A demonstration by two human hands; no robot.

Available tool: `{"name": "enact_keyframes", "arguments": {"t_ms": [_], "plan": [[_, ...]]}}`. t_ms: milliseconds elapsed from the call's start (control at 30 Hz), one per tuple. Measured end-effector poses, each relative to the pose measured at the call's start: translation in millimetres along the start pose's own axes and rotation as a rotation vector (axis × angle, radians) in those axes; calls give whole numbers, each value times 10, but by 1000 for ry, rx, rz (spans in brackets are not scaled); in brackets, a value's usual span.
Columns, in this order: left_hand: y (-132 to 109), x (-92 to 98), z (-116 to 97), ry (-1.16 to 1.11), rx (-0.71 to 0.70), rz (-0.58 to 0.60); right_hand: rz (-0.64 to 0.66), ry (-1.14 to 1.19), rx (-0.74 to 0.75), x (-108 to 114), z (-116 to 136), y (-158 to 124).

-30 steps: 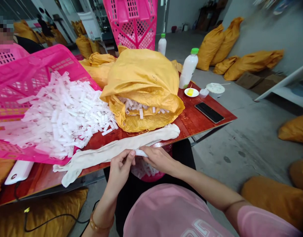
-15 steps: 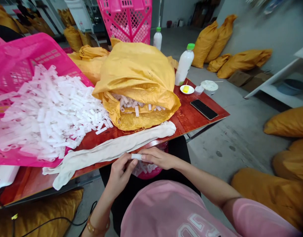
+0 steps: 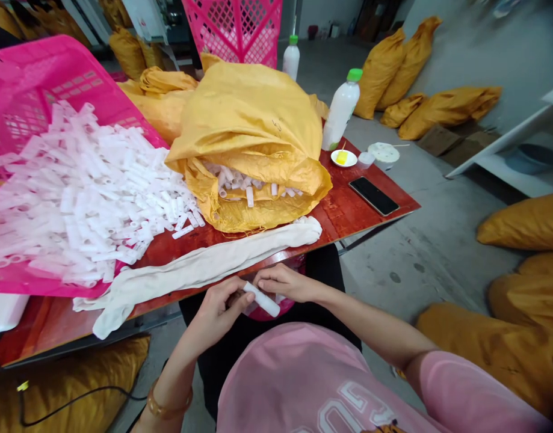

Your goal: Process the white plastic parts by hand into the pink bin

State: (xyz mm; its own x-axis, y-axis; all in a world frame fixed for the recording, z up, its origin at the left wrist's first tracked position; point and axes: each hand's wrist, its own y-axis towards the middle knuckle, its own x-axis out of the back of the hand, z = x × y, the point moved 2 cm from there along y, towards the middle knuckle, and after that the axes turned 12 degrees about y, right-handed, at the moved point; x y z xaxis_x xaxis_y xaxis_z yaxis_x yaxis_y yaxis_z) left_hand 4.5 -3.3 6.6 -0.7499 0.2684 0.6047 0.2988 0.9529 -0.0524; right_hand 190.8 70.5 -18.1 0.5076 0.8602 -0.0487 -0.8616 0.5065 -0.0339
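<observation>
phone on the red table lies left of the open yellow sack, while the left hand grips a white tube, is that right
Not quite: the head view shows the phone on the red table right of the open yellow sack, while the left hand grips a white tube.

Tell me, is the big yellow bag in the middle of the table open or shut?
Open: the yellow bag has its mouth gaping toward the person, and white tubes show inside.

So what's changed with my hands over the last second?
The white tube, earlier roughly level and held at both ends, now slants down rightward from your left hand; your right hand appears to have let go. The yellow sack, white cloth and phone lie as before.
</observation>
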Motion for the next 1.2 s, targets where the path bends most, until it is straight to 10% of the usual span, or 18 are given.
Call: {"name": "enact_keyframes", "arguments": {"t_ms": [333,533,767,1033,1200], "plan": [[64,-48,26,124,-60,-91,57,243,-103,-85,-144,-86],[94,-175,122,108,-39,-11,-106,-11,-43,-124,-268,-127],[74,-94,89,-63,-160,36,174,807,-329,-273,-301,-161],[14,-202,210,-80,7,-36,-219,-283,-137,-247,-208,-159],[8,-135,182,-145,33,-4,-92,-69,-50,-154,-81,-123]]}}
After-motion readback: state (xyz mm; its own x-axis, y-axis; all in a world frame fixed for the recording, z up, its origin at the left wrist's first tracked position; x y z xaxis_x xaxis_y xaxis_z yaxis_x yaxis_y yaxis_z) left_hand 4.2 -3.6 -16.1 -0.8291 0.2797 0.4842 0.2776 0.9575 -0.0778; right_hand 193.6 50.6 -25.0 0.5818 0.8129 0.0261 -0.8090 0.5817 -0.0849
